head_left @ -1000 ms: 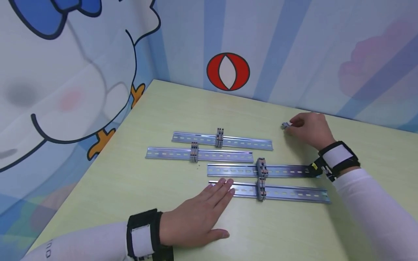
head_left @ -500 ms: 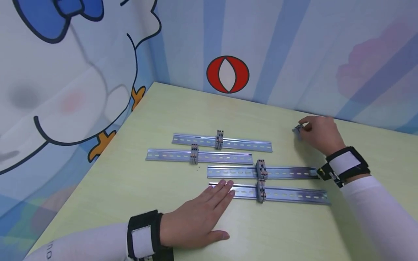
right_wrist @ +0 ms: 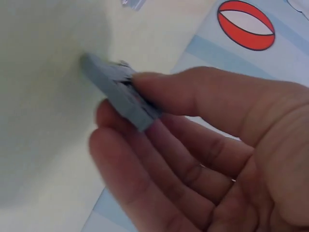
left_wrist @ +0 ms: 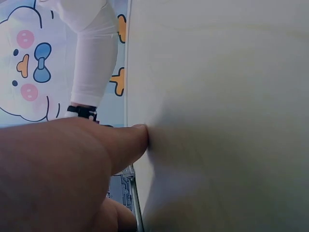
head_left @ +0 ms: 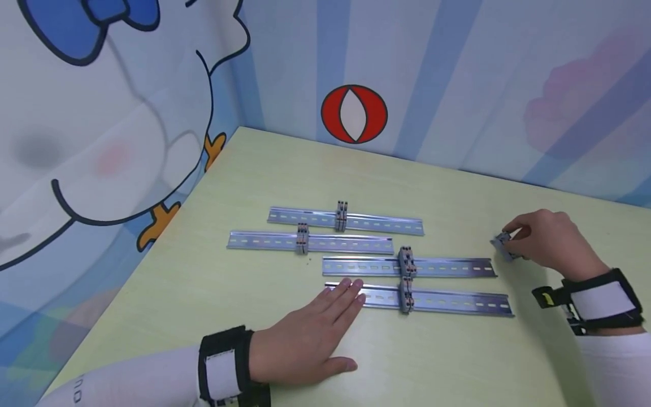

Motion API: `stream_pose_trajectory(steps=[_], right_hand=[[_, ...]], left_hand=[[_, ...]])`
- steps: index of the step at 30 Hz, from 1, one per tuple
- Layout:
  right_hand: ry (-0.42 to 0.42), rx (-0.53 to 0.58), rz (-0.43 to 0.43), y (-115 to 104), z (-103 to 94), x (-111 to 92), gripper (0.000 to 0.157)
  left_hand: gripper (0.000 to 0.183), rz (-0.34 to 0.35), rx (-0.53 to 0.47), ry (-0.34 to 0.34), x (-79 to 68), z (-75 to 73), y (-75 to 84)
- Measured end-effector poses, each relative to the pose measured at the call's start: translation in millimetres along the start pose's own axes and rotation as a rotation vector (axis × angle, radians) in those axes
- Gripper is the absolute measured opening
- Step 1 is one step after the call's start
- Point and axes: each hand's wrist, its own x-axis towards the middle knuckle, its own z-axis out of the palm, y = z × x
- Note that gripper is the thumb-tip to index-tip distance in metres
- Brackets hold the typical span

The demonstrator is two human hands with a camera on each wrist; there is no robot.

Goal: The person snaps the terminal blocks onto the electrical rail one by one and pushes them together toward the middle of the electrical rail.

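Observation:
My right hand (head_left: 556, 246) pinches a grey terminal block (head_left: 502, 244) to the right of the rails. In the right wrist view the thumb lies on one face of the terminal block (right_wrist: 113, 92), its other side resting against the fingers. My left hand (head_left: 307, 339) lies flat, its straight fingertips over the left end of the nearest slotted metal DIN rail (head_left: 458, 303). Grey terminal blocks (head_left: 406, 295) are clipped across that rail near its middle. In the left wrist view, the left thumb (left_wrist: 130, 142) points out over the table.
Behind the nearest rail lie another DIN rail (head_left: 361, 267), one further left (head_left: 264, 240) and a far one (head_left: 386, 225), each bearing terminal blocks. The pale table (head_left: 193, 282) meets a printed wall (head_left: 432, 85) at the back.
My right hand, holding the terminal block, has moved right and toward me from near the table's back edge. The left hand and the rails stay in place.

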Motion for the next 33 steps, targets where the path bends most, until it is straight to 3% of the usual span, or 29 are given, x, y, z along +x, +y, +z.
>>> stream_pose_trajectory(steps=[7,14,25,33], right_hand=[[-0.117,0.016,0.102,0,5.5,-28,0.030],[-0.200,0.056,0.136,0,9.6,-46,0.029],[-0.416,0.116,0.198,0,6.4,-54,0.021],[-0.475,0.206,0.205,-2,6.7,-56,0.025]], left_hand=[[0.087,-0.003,0.000,0.009,0.7,0.4,-0.7],[0.087,-0.012,-0.005,0.004,1.0,-1.3,0.3],[0.087,-0.009,-0.015,0.002,2.0,0.0,0.5],[0.087,-0.011,-0.030,-0.003,0.2,0.5,1.2]])
